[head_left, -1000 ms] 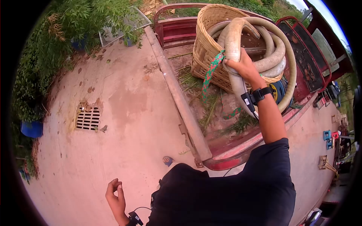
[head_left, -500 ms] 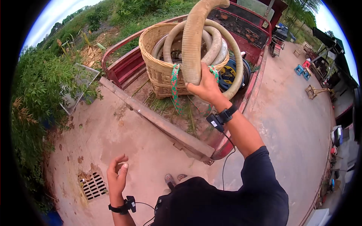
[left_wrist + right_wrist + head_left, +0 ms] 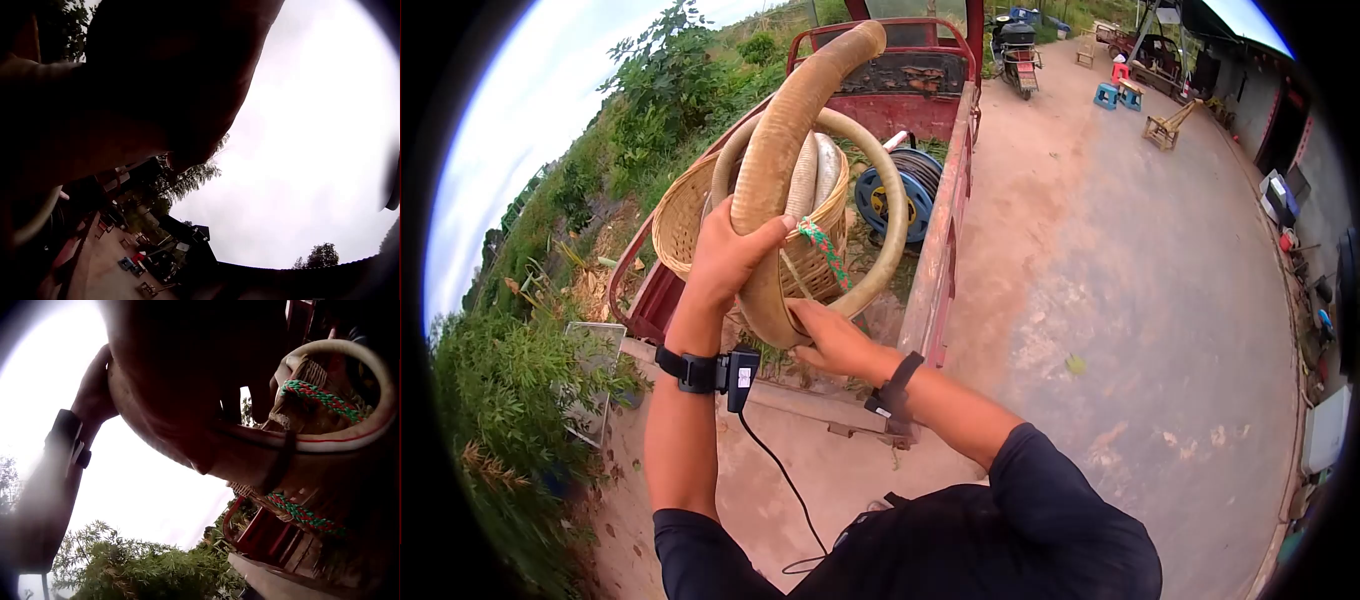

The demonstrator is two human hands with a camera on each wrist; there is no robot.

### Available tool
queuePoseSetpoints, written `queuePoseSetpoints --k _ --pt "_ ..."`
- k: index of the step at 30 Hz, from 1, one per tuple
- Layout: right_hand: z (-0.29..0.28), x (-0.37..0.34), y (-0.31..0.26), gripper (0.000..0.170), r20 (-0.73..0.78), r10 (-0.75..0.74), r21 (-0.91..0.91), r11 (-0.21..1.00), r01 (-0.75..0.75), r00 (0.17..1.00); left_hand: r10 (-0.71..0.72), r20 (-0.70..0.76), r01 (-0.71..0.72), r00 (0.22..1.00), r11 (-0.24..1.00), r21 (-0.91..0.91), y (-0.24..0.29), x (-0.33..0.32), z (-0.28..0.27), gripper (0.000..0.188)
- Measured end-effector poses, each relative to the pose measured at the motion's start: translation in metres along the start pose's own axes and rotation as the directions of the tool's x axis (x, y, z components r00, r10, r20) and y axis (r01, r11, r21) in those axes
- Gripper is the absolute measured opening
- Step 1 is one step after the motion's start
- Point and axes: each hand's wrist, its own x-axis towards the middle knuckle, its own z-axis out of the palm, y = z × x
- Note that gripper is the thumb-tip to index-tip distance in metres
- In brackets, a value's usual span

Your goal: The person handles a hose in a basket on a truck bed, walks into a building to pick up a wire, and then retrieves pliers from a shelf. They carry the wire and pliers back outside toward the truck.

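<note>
Watching closely, I see both hands busy with one thick ribbed hose [image 3: 785,150]. Its one end stands up above the wicker basket [image 3: 672,225], while more loops of hose lie in this basket and hang over its rim, at the red cargo bed [image 3: 943,240]. The fingers of the left hand [image 3: 735,250] grasp the hose, with the thumb lying across its near side; those of the right hand [image 3: 840,340] grasp it lower, at the bend, though they are partly hidden. To do this part well, I would keep both grips firm and turn the hose gently, because such a tube will probably spring back. It seems wise also to guide the big loop slowly past the cable reel [image 3: 910,190] and the green-and-red rope handle [image 3: 826,252]. A sharp pull could, I think, tip the basket.
</note>
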Motion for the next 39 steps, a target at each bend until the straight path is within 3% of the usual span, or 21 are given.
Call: queuePoseSetpoints --k 1,2,3,4,6,9,11,13,15,17,20,22,24,27,30,33,34,35,37,38,39 --pt "-0.026 -0.002 0.004 0.079 0.158 0.054 0.113 0.991 -0.073 0.986 0.160 -0.061 -0.162 0.985 0.986 -0.040 -0.012 0.002 0.022 0.042" --pt "-0.062 -0.005 0.013 0.081 0.192 0.232 0.368 0.884 -0.289 0.954 0.204 -0.064 -0.202 0.977 0.979 0.032 -0.021 0.000 0.039 0.044" --pt "-0.098 -0.003 0.029 0.082 0.150 0.305 0.689 0.650 -0.321 0.940 0.244 -0.073 -0.237 0.967 0.967 0.098 -0.027 -0.005 0.056 0.046" --pt "-0.147 0.001 0.036 0.081 0.078 0.341 0.911 0.358 -0.206 0.937 0.291 -0.091 -0.269 0.953 0.943 0.196 -0.027 -0.014 0.075 0.046" --pt "-0.226 0.006 0.050 0.068 -0.047 0.250 0.999 0.019 0.043 0.967 0.278 -0.085 -0.233 0.957 0.907 0.350 -0.032 -0.027 0.109 0.048" --pt "-0.276 0.013 0.037 0.071 -0.125 0.218 0.992 0.062 0.114 0.968 0.237 -0.104 -0.166 0.966 0.875 0.455 -0.036 -0.032 0.147 0.048" --pt "-0.289 0.008 0.050 0.065 -0.104 0.252 0.993 -0.030 0.115 0.962 0.199 -0.114 -0.124 0.973 0.874 0.471 -0.034 -0.034 0.166 0.048" --pt "-0.302 0.001 0.069 0.059 -0.061 0.423 0.992 -0.073 0.100 0.904 0.195 -0.129 -0.079 0.972 0.792 0.605 -0.038 -0.037 0.184 0.048" --pt "-0.310 -0.013 0.074 0.049 -0.006 0.419 0.986 -0.151 0.077 0.908 0.124 -0.161 -0.003 0.979 0.799 0.601 -0.055 -0.032 0.195 0.049" --pt "-0.316 -0.025 0.074 0.044 0.032 0.325 0.997 -0.078 -0.007 0.945 0.185 -0.175 -0.034 0.967 0.774 0.632 -0.073 -0.028 0.203 0.052" --pt "-0.330 -0.033 0.101 0.048 0.089 0.255 0.994 -0.078 -0.072 0.963 0.213 -0.118 -0.079 0.970 0.733 0.676 -0.088 -0.015 0.212 0.060" --pt "-0.340 -0.038 0.127 0.061 0.133 0.208 0.991 -0.034 -0.129 0.969 0.153 -0.072 -0.063 0.986 0.724 0.687 -0.063 -0.002 0.226 0.066" --pt "-0.349 -0.038 0.134 0.064 0.196 0.182 0.980 -0.060 -0.188 0.964 0.092 0.010 -0.071 0.996 0.692 0.719 -0.042 0.013 0.233 0.082" --pt "-0.353 -0.032 0.145 0.072 0.299 0.091 0.951 -0.108 -0.289 0.950 -0.032 0.059 -0.016 0.998 0.739 0.674 0.007 0.050 0.267 0.084" --pt "-0.351 -0.025 0.158 0.068 0.330 -0.019 0.943 -0.033 -0.331 0.944 0.033 -0.008 -0.020 0.999 0.775 0.631 0.024 0.088 0.311 0.079" --pt "-0.360 -0.022 0.182 0.071 0.401 0.022 0.911 -0.117 -0.396 0.916 -0.151 -0.106 0.182 0.983 0.701 0.690 0.034 0.119 0.339 0.069" --pt "-0.369 -0.021 0.194 0.074 0.445 0.020 0.895 -0.056 -0.443 0.895 0.017 -0.169 0.110 0.985 0.693 0.712 0.029 0.125 0.349 0.059" --pt "-0.381 -0.020 0.204 0.074 0.477 0.001 0.876 -0.087 -0.475 0.879 -0.016 -0.206 0.161 0.978 0.685 0.711 0.024 0.129 0.357 0.059" --pt "-0.408 -0.015 0.224 0.082 0.518 0.080 0.828 0.203 -0.523 0.851 0.073 -0.263 0.163 0.962 0.622 0.766 0.019 0.134 0.367 0.056" --pt "-0.422 -0.016 0.235 0.073 0.440 0.133 0.876 0.156 -0.457 0.888 0.002 -0.275 0.226 0.961 0.566 0.793 0.023 0.137 0.373 0.053" --pt "-0.432 -0.012 0.245 0.073 0.468 0.109 0.868 0.129 -0.479 0.877 -0.020 -0.308 0.267 0.951 0.550 0.791 0.021 0.139 0.379 0.053"
